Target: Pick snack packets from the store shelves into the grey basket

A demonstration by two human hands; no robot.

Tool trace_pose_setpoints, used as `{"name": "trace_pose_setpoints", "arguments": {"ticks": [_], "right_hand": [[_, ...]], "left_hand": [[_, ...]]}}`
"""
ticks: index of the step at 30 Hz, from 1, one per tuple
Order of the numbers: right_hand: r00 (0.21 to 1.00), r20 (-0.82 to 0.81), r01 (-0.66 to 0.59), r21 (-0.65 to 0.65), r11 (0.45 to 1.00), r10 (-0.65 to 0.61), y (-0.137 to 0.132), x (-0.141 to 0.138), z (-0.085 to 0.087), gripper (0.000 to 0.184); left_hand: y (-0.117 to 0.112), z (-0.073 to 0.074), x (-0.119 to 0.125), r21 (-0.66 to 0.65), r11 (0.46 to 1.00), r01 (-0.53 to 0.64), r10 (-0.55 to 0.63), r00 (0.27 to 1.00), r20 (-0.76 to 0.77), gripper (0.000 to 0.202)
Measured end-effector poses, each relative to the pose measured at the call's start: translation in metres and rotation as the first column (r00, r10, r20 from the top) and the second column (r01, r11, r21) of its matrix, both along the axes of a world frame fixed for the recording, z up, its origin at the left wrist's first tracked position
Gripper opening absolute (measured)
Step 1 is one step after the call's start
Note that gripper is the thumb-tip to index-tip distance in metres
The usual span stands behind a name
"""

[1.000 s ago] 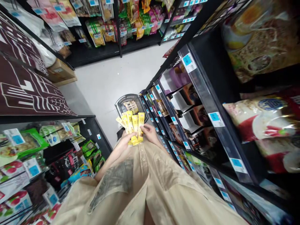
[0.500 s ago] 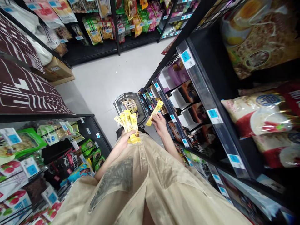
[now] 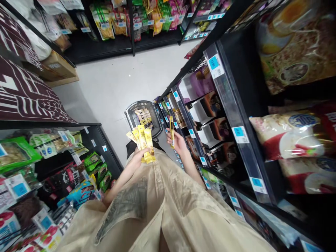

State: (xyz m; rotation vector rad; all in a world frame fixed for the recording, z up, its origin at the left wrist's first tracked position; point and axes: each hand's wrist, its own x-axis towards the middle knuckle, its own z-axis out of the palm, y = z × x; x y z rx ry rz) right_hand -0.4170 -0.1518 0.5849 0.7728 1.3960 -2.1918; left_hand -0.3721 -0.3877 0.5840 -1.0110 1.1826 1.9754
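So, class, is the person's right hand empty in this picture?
No: the right hand holds a yellow packet, apart from the fanned bunch of yellow packets in the left hand.

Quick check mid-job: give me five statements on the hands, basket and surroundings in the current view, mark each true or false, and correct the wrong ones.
1. The left hand holds several yellow packets. True.
2. The right hand holds nothing. False: the right hand holds a single yellow packet, apart from the left hand's bunch.
3. Packages lie inside the dark basket. True.
4. The cardboard box is at the lower right of the view. False: the cardboard box is at the upper left.
5. Blue-and-white labels are on the shelf unit at the right. True.
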Motion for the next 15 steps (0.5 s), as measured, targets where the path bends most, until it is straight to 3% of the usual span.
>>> {"name": "trace_pose_setpoints", "arguments": {"ticks": [3, 5, 7, 10, 13, 15], "right_hand": [[0.999, -0.024, -0.021, 0.213, 0.977, 0.027, 0.006, -0.008, -0.027, 0.049], [0.993, -0.025, -0.095, 0.388, 0.917, 0.114, 0.018, -0.017, -0.051, 0.049], [0.965, 0.004, -0.221, 0.558, 0.8, 0.264, 0.034, -0.03, -0.075, 0.046], [0.869, 0.071, -0.367, 0.756, 0.541, 0.49, 0.058, -0.059, -0.112, 0.037], [0.786, 0.062, -0.332, 0.882, 0.335, 0.616, 0.073, -0.096, -0.149, 0.025], [0.744, -0.014, -0.224, 0.937, 0.269, 0.668, 0.079, -0.122, -0.174, 0.022]], "left_hand": [[0.002, -0.004, 0.005, 0.015, 0.999, -0.029, 0.028, 0.999, 0.042, 0.053], [0.002, -0.01, 0.011, 0.025, 0.998, -0.052, 0.05, 0.997, 0.052, 0.051], [0.002, -0.019, 0.018, 0.026, 0.996, -0.087, 0.084, 0.993, 0.079, 0.049], [0.0, -0.037, 0.031, -0.019, 0.99, -0.143, 0.144, 0.977, 0.157, 0.05], [-0.002, -0.058, 0.044, -0.07, 0.981, -0.18, 0.192, 0.949, 0.251, 0.052], [-0.003, -0.071, 0.052, -0.08, 0.98, -0.185, 0.2, 0.931, 0.305, 0.051]]}}
